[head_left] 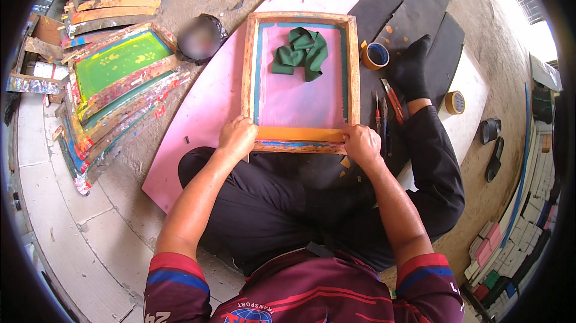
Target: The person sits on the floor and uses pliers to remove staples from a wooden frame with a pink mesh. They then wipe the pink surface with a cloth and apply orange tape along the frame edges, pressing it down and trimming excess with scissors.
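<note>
In front of me lies a wooden screen-printing frame (pixel 246 71) with pale mesh and a teal border inside its edges. A strip of tan tape (pixel 300 134) runs across the near side of the frame, stretched between my hands. My left hand (pixel 238 137) is closed at the near left corner, on the tape's left end. At the near right corner, my right hand (pixel 362 143) pinches the other end. A crumpled dark green cloth strip (pixel 305 53) rests on the far part of the mesh. The fingertips are partly hidden.
A tape roll (pixel 375 56) and cutter knife (pixel 393 101) lie right of the frame, near my foot (pixel 411 68). Another tape roll (pixel 455 102) sits farther right, before black sandals (pixel 493 158). Paint-stained frames (pixel 126 89) stack at left, beside a black bag (pixel 201 38). Beneath is a pink board (pixel 207 119).
</note>
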`<state>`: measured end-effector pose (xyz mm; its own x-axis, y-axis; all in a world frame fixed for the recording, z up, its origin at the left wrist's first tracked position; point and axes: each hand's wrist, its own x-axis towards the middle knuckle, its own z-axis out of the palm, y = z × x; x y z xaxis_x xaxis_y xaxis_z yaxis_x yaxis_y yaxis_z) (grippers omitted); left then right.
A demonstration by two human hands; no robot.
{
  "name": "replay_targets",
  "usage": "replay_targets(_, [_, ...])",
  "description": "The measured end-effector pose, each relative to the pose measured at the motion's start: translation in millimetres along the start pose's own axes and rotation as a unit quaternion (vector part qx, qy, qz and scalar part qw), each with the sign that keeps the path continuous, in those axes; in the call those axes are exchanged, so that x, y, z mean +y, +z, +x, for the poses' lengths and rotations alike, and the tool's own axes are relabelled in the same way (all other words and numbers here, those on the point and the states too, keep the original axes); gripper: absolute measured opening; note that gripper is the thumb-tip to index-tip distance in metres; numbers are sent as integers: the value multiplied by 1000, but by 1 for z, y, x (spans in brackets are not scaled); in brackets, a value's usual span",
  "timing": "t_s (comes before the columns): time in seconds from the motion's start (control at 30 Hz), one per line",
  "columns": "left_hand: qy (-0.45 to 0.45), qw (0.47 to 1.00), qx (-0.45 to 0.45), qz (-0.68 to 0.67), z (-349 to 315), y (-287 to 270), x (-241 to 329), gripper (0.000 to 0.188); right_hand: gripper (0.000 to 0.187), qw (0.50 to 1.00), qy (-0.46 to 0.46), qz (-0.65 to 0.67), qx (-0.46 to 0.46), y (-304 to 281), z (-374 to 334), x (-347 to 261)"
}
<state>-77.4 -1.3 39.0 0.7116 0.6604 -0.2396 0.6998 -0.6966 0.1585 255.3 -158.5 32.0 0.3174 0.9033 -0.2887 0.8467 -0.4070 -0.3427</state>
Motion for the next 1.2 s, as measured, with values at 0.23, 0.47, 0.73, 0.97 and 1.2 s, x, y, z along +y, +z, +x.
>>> replay_targets(0.23, [65, 992, -53, 91, 8, 4, 5, 11, 13, 997, -28, -69, -33, 0, 0, -7])
replay_targets(0.47, [72, 989, -87, 92, 17, 0, 8, 10, 12, 987, -32, -136, -78, -2, 4, -20])
replay_targets(0.73, [65, 988, -96, 98, 22, 5, 8, 8, 10, 973, -62, -193, -109, -9, 10, -29])
replay_targets(0.97, [48, 989, -120, 73, 26, 7, 7, 9, 11, 965, -77, -223, -112, -7, 13, -30])
replay_targets(1.2, [49, 989, -118, 78, 27, 12, 5, 9, 11, 958, -77, -241, -133, -9, 16, -34])
